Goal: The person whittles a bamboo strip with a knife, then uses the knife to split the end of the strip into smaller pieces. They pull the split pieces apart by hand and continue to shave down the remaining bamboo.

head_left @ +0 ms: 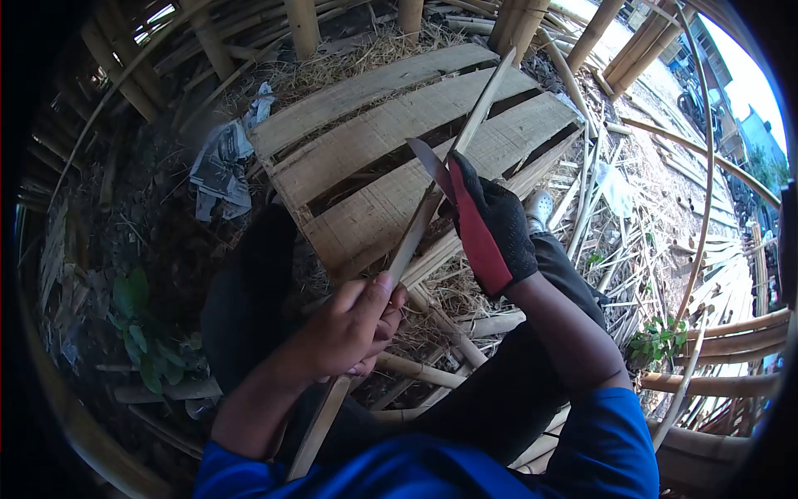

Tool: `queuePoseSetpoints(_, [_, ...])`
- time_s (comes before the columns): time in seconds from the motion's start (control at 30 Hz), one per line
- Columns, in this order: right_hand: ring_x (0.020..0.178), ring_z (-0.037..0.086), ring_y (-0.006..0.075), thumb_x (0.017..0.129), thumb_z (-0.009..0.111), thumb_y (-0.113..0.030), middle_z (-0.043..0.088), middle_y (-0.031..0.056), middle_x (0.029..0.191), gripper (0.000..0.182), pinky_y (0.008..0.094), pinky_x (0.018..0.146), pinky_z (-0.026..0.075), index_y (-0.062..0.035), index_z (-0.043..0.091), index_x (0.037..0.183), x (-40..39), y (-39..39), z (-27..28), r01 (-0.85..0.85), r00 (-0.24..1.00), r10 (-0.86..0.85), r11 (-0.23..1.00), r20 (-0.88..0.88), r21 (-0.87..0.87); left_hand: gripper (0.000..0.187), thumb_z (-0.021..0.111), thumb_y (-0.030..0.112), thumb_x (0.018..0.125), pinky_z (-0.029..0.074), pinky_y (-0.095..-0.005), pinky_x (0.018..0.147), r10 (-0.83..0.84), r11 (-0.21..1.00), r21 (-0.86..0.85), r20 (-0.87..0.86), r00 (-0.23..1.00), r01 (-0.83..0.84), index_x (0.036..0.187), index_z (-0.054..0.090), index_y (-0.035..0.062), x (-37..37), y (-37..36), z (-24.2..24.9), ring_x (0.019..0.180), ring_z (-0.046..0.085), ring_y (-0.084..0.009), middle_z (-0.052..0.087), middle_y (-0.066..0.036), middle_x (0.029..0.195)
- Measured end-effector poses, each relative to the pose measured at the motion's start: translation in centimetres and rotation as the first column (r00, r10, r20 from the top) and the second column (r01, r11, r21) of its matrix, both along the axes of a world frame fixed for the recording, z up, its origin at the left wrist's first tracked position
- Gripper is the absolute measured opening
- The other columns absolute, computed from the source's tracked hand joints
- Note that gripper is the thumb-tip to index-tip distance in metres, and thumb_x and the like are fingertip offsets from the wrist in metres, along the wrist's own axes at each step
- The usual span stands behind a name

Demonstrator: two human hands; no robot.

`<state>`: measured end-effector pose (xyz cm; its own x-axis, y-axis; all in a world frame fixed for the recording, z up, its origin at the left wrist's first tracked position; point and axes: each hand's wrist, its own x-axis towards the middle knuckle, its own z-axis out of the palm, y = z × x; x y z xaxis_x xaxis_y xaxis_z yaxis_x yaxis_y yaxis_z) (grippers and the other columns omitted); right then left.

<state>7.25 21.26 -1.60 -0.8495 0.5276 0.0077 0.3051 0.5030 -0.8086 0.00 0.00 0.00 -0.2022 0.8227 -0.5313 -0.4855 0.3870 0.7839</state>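
Observation:
A long bamboo strip (407, 241) runs slantwise from my lap up over the slatted wooden bench. My bare left hand (353, 324) is closed around its lower part, thumb on top. My right hand (490, 220), in a black and red glove, is closed near the upper part of the strip. A flat knife blade (428, 166) sticks out from the glove toward the upper left and crosses the strip. The knife's handle is hidden in the glove. Beneath the strip lies the slatted wooden bench (366, 133), with dark gaps between its boards.
Crumpled newspaper (223, 166) lies left of the bench. Bamboo posts (302, 29) rise behind it. Split bamboo pieces (715, 291) are heaped at the right, beside a small green plant (657, 341). A thin curved bamboo pole (709, 166) arches at the right. A leafy plant (141, 333) grows at the left.

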Motion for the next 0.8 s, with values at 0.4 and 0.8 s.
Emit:
queuePoseSetpoints(0.4, [0.078,0.069,0.0230,0.103,0.043,-0.040,0.070,0.0127,0.083,0.041,0.0336,0.076,0.051,-0.0196,0.053,0.137,-0.1,-0.7,-0.9,0.019,0.994,-0.007,0.993,-0.106,0.112,0.035,0.030,0.041,0.106,0.026,-0.0181,0.034,-0.007,0.999,0.034,0.047,0.999,0.006,0.096,0.043,0.0106,-0.1,-0.2,0.1,0.042,0.024,0.0003,0.033,0.007,0.063])
queuePoseSetpoints(0.8, [0.080,0.070,0.0258,0.098,0.048,-0.018,0.071,0.0095,0.099,0.050,0.0363,0.070,0.055,-0.0309,0.041,0.146,0.2,-0.3,-1.8,-0.048,0.997,0.071,0.904,-0.039,0.425,0.035,0.029,0.040,0.106,0.027,-0.0184,0.034,-0.002,1.000,-0.006,-0.015,1.000,0.002,0.096,0.044,0.0096,0.1,-0.1,-0.3,0.042,0.025,0.0000,0.033,0.006,0.063])
